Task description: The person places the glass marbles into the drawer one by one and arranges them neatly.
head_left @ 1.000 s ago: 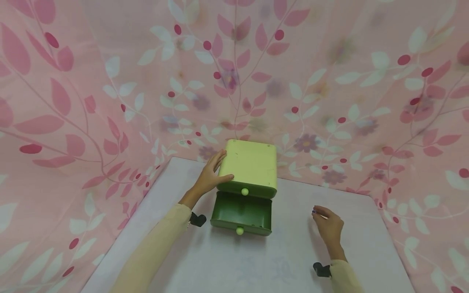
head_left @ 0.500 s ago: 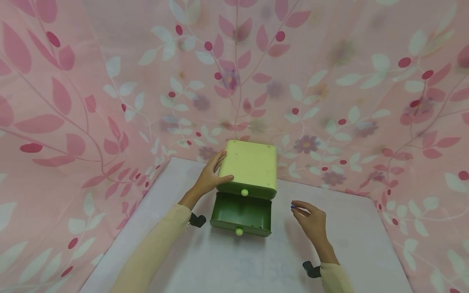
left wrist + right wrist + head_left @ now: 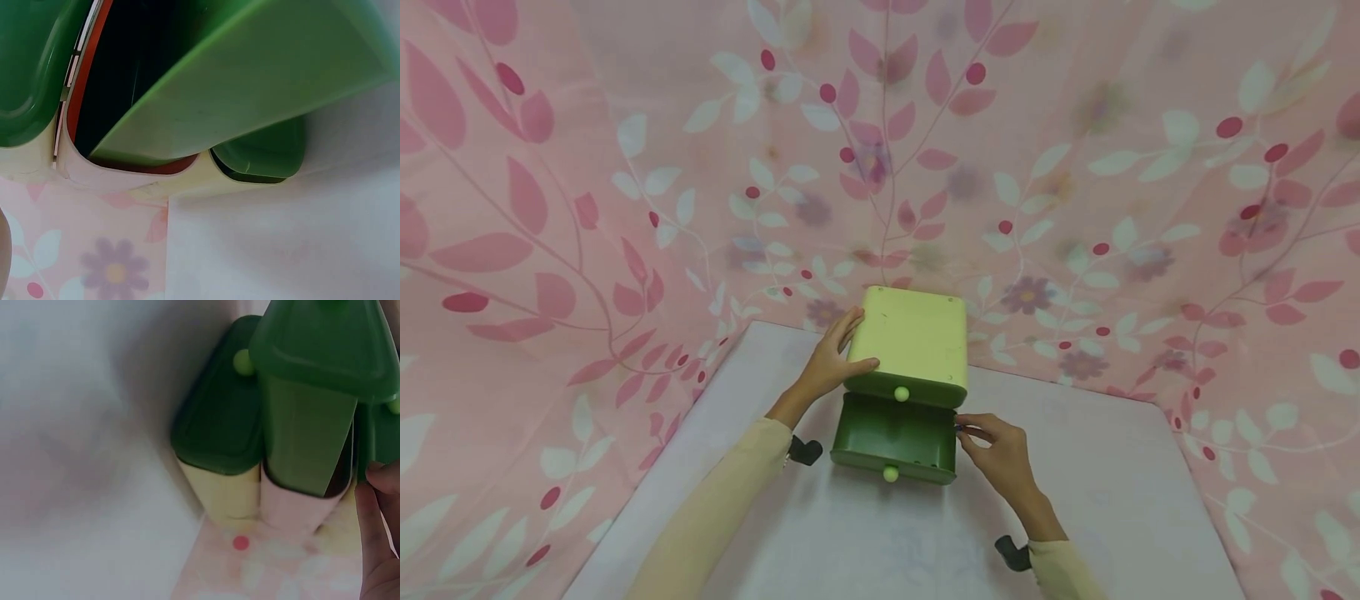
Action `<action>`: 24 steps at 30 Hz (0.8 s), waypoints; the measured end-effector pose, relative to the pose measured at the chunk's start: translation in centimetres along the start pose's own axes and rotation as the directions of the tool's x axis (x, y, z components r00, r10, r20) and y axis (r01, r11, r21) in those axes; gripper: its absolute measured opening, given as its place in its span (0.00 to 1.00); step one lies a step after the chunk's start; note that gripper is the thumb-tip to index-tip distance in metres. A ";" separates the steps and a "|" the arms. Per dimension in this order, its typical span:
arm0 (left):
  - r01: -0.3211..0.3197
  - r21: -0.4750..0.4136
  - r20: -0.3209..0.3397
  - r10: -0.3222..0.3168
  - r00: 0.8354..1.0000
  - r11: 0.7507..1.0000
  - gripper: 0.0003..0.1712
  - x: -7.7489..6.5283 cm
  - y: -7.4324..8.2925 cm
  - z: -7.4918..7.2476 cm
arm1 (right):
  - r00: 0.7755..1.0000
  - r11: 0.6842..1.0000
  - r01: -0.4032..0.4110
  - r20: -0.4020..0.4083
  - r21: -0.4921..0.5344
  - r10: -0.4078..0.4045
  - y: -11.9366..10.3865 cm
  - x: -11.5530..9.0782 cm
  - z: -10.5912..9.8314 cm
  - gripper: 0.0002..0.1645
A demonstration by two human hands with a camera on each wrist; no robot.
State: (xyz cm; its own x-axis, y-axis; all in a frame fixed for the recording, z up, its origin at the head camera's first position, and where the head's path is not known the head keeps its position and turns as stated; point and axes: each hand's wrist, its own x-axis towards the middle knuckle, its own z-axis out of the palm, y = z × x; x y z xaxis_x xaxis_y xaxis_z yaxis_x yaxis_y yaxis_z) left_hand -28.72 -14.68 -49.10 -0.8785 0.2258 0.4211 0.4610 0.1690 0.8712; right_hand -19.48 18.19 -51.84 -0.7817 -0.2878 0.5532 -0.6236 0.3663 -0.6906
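Note:
A small drawer cabinet (image 3: 917, 333) with a pale green top stands at the back of the table. Its middle drawer (image 3: 312, 431), dark green with a light green knob, is pulled out. My left hand (image 3: 827, 362) lies against the cabinet's left side, fingers straight, thumb resting on the top. At the drawer's right rim is my right hand (image 3: 1000, 450), thumb and forefinger pinching a tiny blue thing (image 3: 958, 427) too small to make out. In the right wrist view, those fingertips (image 3: 375, 467) show beside the cabinet.
Above and below the pulled-out drawer are the top drawer (image 3: 386, 437) and the bottom drawer (image 3: 219, 419). The white table (image 3: 820, 533) ends at a pink floral curtain (image 3: 1075, 167) behind and on both sides. A dark wrist mount (image 3: 1013, 553) sticks out beside the right sleeve.
My right hand has moved left across the table with the tiny blue thing, up to the drawer's right rim. The left hand, cabinet and drawer stay as they were.

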 end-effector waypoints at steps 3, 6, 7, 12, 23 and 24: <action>0.000 0.002 0.001 0.000 1.000 1.000 0.59 0.0 -0.1 0.0 | 0.999 0.999 0.034 0.025 -0.003 -0.034 -0.3 0.2 0.8 0.22; -0.001 0.006 0.000 0.001 1.000 1.000 0.58 0.0 -0.1 0.0 | 0.996 0.997 0.072 0.043 0.005 -0.072 -0.6 0.3 1.6 0.21; -0.002 0.007 -0.001 0.002 1.000 1.000 0.58 0.0 -0.1 -0.1 | 0.995 0.997 0.082 0.048 0.012 -0.083 -0.7 0.4 1.8 0.21; -0.007 0.007 0.001 0.007 1.000 1.000 0.59 0.0 -0.1 -0.1 | 0.991 0.994 0.101 0.083 0.035 -0.103 -1.0 0.6 2.9 0.20; 0.001 0.001 0.002 -0.001 1.000 1.000 0.59 0.1 -0.2 -0.1 | 0.984 0.996 0.077 0.166 -0.034 -0.070 -1.0 0.9 4.2 0.19; 0.002 0.000 0.001 -0.002 1.000 1.000 0.59 0.1 -0.2 -0.1 | 0.983 0.996 0.078 0.168 -0.036 -0.070 -1.0 0.9 4.3 0.19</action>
State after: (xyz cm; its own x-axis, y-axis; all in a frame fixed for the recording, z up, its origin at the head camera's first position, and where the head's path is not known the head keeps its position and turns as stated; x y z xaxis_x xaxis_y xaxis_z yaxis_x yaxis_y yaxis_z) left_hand -28.89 -14.82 -49.20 -0.8791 0.2264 0.4194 0.4596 0.1695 0.8718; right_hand -19.61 13.77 -52.63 -0.7253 -0.4575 0.5143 -0.6818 0.3743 -0.6286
